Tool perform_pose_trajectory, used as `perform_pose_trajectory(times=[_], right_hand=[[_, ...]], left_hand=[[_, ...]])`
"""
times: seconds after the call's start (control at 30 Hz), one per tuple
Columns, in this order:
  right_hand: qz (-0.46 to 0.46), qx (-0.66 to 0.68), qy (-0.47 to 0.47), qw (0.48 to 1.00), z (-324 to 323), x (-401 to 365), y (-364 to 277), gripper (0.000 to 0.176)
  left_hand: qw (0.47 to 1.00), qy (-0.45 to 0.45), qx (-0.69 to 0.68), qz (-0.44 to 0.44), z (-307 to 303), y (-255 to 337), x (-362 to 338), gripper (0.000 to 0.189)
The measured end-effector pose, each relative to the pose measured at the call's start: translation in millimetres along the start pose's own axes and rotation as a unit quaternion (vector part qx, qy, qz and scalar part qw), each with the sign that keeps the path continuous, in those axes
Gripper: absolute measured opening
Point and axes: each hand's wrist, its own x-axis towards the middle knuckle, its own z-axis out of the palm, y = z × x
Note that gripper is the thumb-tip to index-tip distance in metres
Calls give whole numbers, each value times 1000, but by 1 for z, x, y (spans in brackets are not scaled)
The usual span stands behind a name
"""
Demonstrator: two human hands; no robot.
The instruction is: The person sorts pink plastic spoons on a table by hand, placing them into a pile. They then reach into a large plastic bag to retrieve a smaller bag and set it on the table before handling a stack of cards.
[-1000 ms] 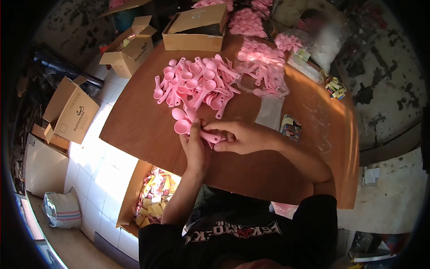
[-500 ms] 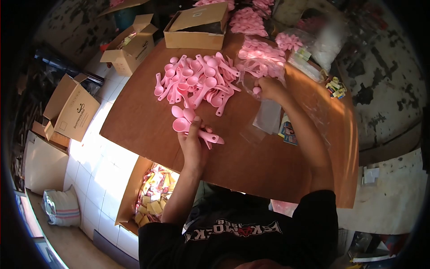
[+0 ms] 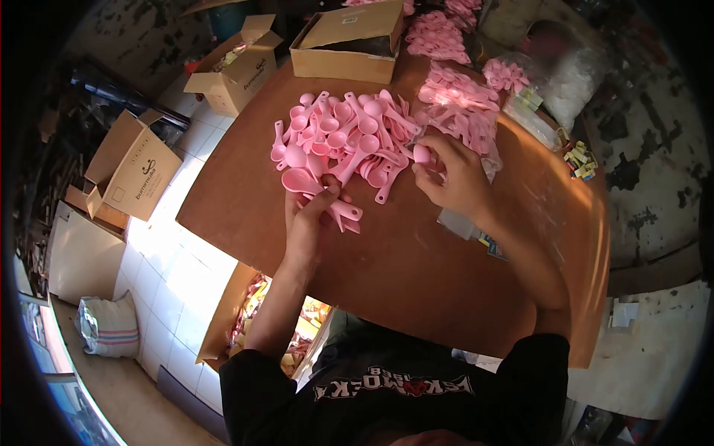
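My left hand [image 3: 311, 219] is closed around the handles of several pink measuring spoons [image 3: 299, 179], their bowls pointing up and away from me. To its right, my right hand [image 3: 455, 175] pinches one more pink spoon [image 3: 422, 154]; only its rounded end shows between the fingers. Just beyond both hands lies a loose heap of pink spoons [image 3: 338, 132] on the brown table [image 3: 387, 275]. A clear bag of pink spoons [image 3: 465, 126] rests behind my right hand. Part of a flat clear plastic bag [image 3: 457, 223] shows beneath my right forearm.
More bagged pink spoons [image 3: 439, 37] line the far edge, near a cardboard box [image 3: 342, 63]. Small yellow packs [image 3: 580, 160] sit at the right. Open cartons [image 3: 145, 175] stand on the floor at left, and a carton of packets [image 3: 223, 320] is below the table edge.
My right hand has come away from the clear bag toward me, with the spoon between its fingers. My left hand, still holding its spoons, has shifted slightly toward the heap.
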Motion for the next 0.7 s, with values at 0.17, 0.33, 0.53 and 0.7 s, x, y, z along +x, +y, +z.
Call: perform_pose_trajectory(times=[0.17, 0.33, 0.53, 0.7], right_hand=[[-13, -29, 56, 998, 34, 54, 7, 26], [66, -83, -55, 993, 79, 90, 34, 21], [-6, -84, 44, 996, 82, 74, 35, 20], [140, -170, -126, 967, 11, 14, 9, 15]], left_hand=[[897, -66, 419, 123, -18, 19, 109, 43], [666, -41, 722, 180, -20, 18, 190, 67], [676, -14, 713, 187, -26, 0, 205, 72], [671, -9, 713, 204, -44, -12, 201, 72]])
